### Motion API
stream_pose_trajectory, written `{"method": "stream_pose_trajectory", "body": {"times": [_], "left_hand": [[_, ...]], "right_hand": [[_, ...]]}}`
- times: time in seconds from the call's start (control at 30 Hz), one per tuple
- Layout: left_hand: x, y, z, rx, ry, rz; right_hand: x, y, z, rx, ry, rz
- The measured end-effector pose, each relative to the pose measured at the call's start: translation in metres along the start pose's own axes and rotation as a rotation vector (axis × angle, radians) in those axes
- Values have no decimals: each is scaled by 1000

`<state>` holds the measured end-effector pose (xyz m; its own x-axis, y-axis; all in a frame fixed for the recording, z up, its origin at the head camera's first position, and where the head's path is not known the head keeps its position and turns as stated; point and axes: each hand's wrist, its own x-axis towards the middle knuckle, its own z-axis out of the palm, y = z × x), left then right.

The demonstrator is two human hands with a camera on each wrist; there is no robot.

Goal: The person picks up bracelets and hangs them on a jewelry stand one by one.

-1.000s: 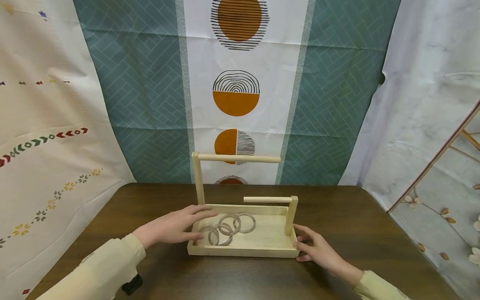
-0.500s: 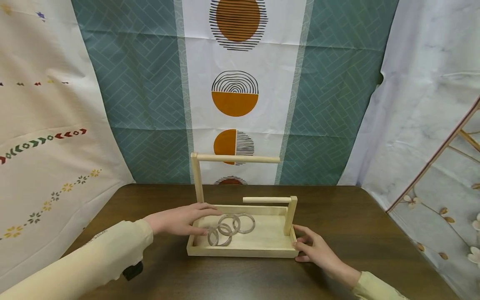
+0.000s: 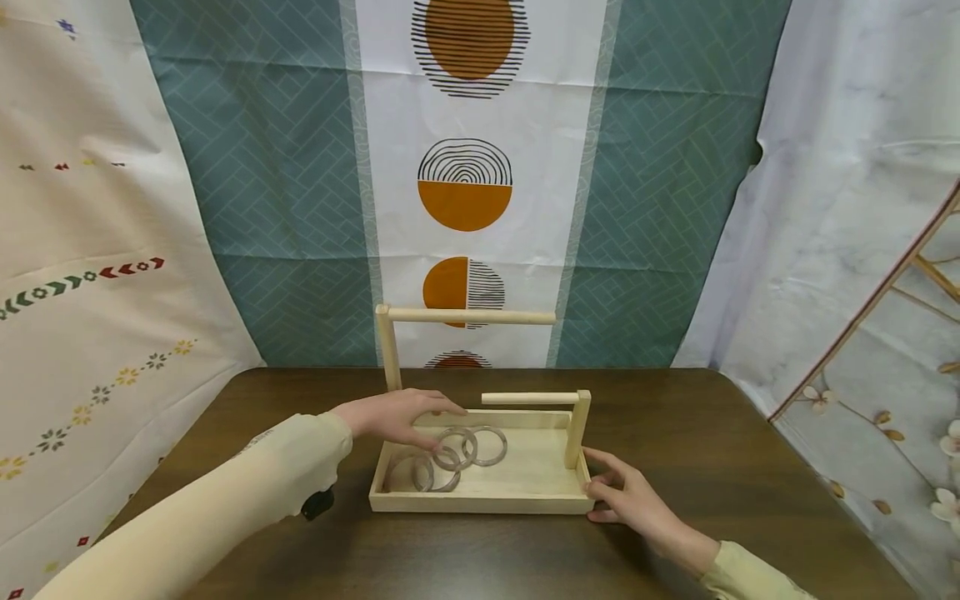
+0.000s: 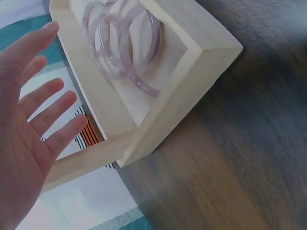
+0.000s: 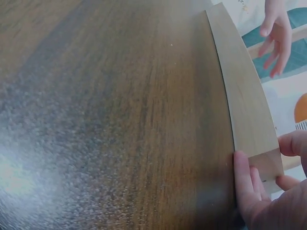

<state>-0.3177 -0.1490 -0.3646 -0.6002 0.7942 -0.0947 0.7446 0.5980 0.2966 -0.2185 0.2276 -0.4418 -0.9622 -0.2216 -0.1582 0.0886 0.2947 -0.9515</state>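
Note:
A pale wooden tray (image 3: pixel 483 503) carries two posts, each with a round bar: the tall bar (image 3: pixel 472 317) from the left post, the low bar (image 3: pixel 528 398) from the right. Several translucent purple-grey bangles (image 3: pixel 506 447) lie overlapping in its left half. Over them hovers my left hand (image 3: pixel 401 415), fingers spread and holding nothing; part of the left post is hidden behind it. In the left wrist view the open palm (image 4: pixel 29 143) faces the bangles (image 4: pixel 157 36). My right hand (image 3: pixel 633 500) grips the tray's front right corner, thumb and fingers around it (image 5: pixel 288 206).
The tray stands on a dark brown wooden table (image 3: pixel 487 554). Behind it hangs a teal and white cloth (image 3: pixel 480 117) with orange and black circles. Patterned cloths hang at the left (image 3: pixel 97 217) and right (image 3: pixel 847 250).
My left hand has moved rightward and slightly up across the bangles, uncovering those at the tray's left end. My right hand keeps its grip on the corner.

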Motion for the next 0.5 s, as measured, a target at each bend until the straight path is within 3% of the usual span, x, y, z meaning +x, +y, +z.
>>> {"method": "stream_pose_trajectory", "body": {"times": [0.17, 0.5], "left_hand": [[6, -2, 5, -21, 6, -29], [27, 6, 21, -23, -15, 16]], "right_hand": [[1, -2, -1, -4, -21, 2], [1, -2, 0, -6, -39, -12]]}}
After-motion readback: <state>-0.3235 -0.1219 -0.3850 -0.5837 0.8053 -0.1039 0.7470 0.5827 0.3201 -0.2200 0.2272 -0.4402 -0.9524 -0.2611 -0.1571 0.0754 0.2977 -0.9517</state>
